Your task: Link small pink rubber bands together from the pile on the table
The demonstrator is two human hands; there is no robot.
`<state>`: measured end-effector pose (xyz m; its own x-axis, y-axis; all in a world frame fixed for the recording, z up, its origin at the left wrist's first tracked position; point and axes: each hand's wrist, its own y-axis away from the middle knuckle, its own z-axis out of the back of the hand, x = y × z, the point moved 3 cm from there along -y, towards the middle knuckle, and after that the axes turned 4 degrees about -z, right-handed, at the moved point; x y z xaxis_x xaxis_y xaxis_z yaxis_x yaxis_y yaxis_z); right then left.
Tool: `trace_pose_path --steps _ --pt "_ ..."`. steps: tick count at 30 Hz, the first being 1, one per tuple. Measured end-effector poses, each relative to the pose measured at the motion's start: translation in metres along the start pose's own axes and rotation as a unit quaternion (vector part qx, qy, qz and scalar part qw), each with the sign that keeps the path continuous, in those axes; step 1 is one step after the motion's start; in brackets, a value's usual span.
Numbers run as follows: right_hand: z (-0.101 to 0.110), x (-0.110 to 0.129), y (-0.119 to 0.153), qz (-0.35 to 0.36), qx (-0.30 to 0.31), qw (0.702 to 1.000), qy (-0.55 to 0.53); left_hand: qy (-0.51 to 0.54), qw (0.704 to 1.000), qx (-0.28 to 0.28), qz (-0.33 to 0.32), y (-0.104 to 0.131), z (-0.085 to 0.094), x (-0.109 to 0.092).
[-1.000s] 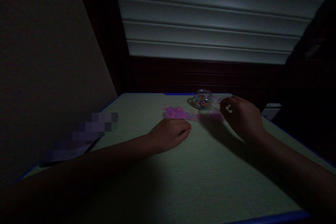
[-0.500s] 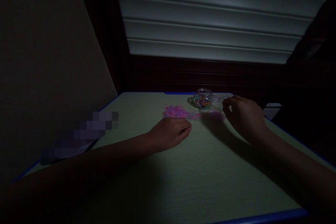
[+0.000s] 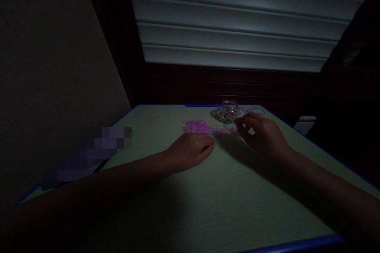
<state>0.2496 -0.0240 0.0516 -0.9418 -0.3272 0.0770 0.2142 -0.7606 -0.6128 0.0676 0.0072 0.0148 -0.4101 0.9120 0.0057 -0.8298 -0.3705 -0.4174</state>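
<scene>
My left hand (image 3: pixel 192 150) rests low over the table, thumb and fingers closed together in front of a heap of thin pink and purple bands (image 3: pixel 196 126). Whatever its fingertips hold, if anything, is too small and dark to make out. My right hand (image 3: pixel 264 132) is bent at the fingers around a small clear jar (image 3: pixel 236 129) with pinkish contents, partly hidden behind the fingers and dim. Behind it stands an open clear round jar (image 3: pixel 228 112) filled with multicoloured hair ties. A clear flat lid (image 3: pixel 257 111) lies to the right of that jar.
The pale green table (image 3: pixel 225 205) has a blue edge. A blurred-out object (image 3: pixel 92 154) lies along its left side. A white object (image 3: pixel 305 125) stands beyond the right edge. A slatted panel (image 3: pixel 237 27) is behind, and the room is dim.
My right hand has moved left and slightly down, with the small clear jar shifting left too. The lid behind is now uncovered. My left hand has hardly moved.
</scene>
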Motion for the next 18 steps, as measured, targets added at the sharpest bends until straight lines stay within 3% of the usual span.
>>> trace_pose_path --steps 3,6,18 --pt "-0.01 0.007 0.004 0.017 0.061 0.993 -0.097 0.005 1.0 0.0 0.001 0.0 0.0 0.0" --pt "-0.018 0.008 0.005 0.017 0.098 0.988 -0.118 0.006 1.0 -0.005 0.002 0.0 0.0 0.0" --pt "-0.029 0.0 0.007 0.012 0.122 0.992 -0.032 0.001 1.0 0.006 0.006 0.0 0.0 0.0"
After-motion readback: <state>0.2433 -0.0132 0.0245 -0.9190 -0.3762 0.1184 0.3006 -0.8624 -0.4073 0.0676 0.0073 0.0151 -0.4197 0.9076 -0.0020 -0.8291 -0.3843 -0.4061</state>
